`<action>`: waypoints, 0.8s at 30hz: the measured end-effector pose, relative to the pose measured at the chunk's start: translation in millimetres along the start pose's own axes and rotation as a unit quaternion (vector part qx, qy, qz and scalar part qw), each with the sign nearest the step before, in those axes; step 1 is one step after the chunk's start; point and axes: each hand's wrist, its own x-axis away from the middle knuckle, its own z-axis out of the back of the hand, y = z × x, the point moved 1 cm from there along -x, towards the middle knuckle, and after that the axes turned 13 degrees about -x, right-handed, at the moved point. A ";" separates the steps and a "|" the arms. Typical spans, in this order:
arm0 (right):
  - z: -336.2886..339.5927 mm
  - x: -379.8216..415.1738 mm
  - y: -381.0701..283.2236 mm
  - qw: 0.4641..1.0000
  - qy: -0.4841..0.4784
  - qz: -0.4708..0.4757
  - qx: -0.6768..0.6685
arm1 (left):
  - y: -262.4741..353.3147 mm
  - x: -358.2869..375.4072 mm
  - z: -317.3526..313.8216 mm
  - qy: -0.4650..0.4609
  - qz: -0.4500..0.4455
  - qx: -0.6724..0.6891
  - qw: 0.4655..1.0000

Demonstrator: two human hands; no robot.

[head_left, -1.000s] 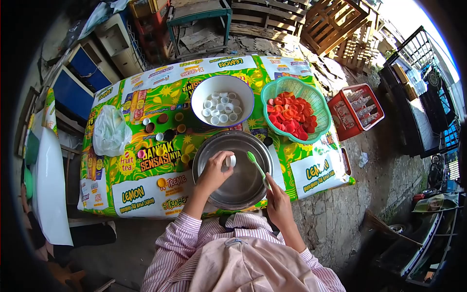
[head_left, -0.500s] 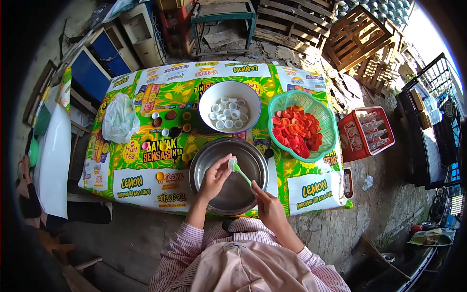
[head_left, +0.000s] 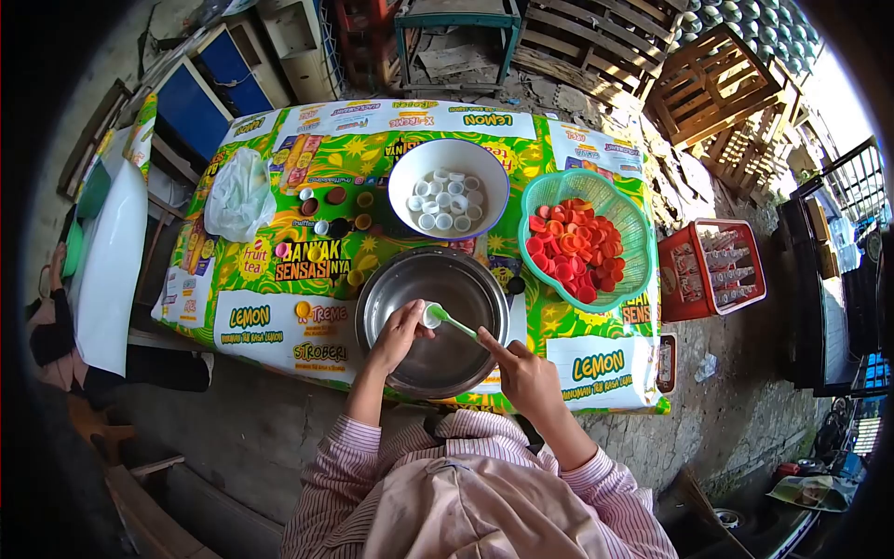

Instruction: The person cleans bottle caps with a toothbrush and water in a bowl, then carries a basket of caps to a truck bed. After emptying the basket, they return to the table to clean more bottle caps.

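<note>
Over the steel basin (head_left: 470, 275), my left hand (head_left: 397, 337) is closed around a white bottle cap (head_left: 430, 320), its open side facing right. Gripped by its handle end in my right hand (head_left: 529, 376), a green toothbrush (head_left: 459, 325) has its head at the cap's opening. Behind the basin stands a white bowl (head_left: 401, 172) with a blue rim, with several white caps (head_left: 447, 201) in it. To its right, a mint-green plastic basket (head_left: 637, 205) holds a heap of red caps (head_left: 577, 250).
A patterned sheet covers the table (head_left: 247, 359). On the left lie a crumpled plastic bag (head_left: 239, 197) and several scattered caps (head_left: 335, 196). A red crate (head_left: 684, 272) stands beyond the right edge. Another person's arm (head_left: 58, 279) shows at far left.
The toothbrush head has moved in to the cap, and my right hand has shifted slightly right. The cap has turned a little in my left hand. The whole view has shifted slightly.
</note>
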 end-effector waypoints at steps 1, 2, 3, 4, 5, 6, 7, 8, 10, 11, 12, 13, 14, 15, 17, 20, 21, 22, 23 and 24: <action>2.1 -1.5 2.6 1.000 -0.002 0.000 -0.001 | -2.9 -0.2 0.7 0.001 0.002 0.000 1.000; 4.2 -3.3 4.4 0.999 -0.004 0.018 0.026 | -8.2 -1.1 2.2 -0.027 0.032 0.011 0.999; 5.5 -3.7 5.2 0.998 -0.005 0.037 0.053 | -5.0 -0.4 1.3 -0.055 0.062 0.022 0.996; 6.0 -3.4 5.4 0.996 0.003 0.060 0.071 | -0.4 0.5 0.5 -0.053 0.061 0.022 0.996; 6.4 -3.0 6.0 0.995 0.003 0.062 0.072 | 4.0 2.3 -0.2 -0.063 0.105 0.040 0.992; 6.4 -1.8 5.9 0.994 0.010 0.077 0.077 | 8.8 3.9 -0.8 -0.072 0.149 0.059 0.984; 6.0 -0.3 5.6 0.992 0.017 0.092 0.083 | 9.6 2.8 1.7 -0.070 0.149 0.060 0.985; 5.6 1.8 5.0 0.992 0.016 0.094 0.082 | 9.8 2.1 5.3 -0.103 0.163 0.035 0.981; 4.1 7.0 4.3 0.995 -0.018 0.069 0.070 | 14.4 1.3 5.8 -0.133 0.175 0.012 0.975; 1.5 10.0 3.7 0.995 -0.020 0.071 0.070 | 18.0 1.0 3.9 -0.093 0.147 -0.009 0.985; -2.9 12.3 3.2 0.998 -0.026 0.049 0.040 | 21.7 0.3 1.9 -0.054 0.118 -0.030 0.991; -6.0 12.9 2.2 0.999 -0.032 0.026 0.011 | 21.4 -1.0 -1.5 -0.052 0.116 -0.030 0.991; -6.0 12.2 -0.1 0.998 -0.032 0.012 -0.055 | 20.9 -3.0 -4.8 -0.025 0.043 -0.039 0.998; -12.2 12.6 1.6 0.998 -0.032 0.014 -0.054 | 20.9 -4.0 -6.6 0.003 -0.031 -0.047 0.998; -27.3 15.1 8.4 0.971 0.028 0.038 -0.233 | 20.5 -4.0 -8.9 0.008 -0.048 -0.059 0.997; -30.4 18.1 1.5 0.912 -0.031 -0.068 -0.403 | 24.2 -1.4 -13.8 0.045 -0.139 -0.079 0.986; -29.7 16.9 -2.8 0.854 -0.047 -0.121 -0.503 | 26.7 0.1 -14.3 0.044 -0.139 -0.080 0.986; -21.3 16.9 -8.4 0.768 -0.089 -0.198 -0.603 | 29.0 1.7 -15.1 0.039 -0.156 -0.069 0.985; -13.4 14.9 -10.5 0.768 -0.089 -0.198 -0.603 | 30.2 2.7 -15.7 0.034 -0.173 -0.058 0.983; -7.1 14.2 -10.3 0.675 -0.124 -0.241 -0.686 | 29.9 3.5 -15.8 0.034 -0.173 -0.058 0.983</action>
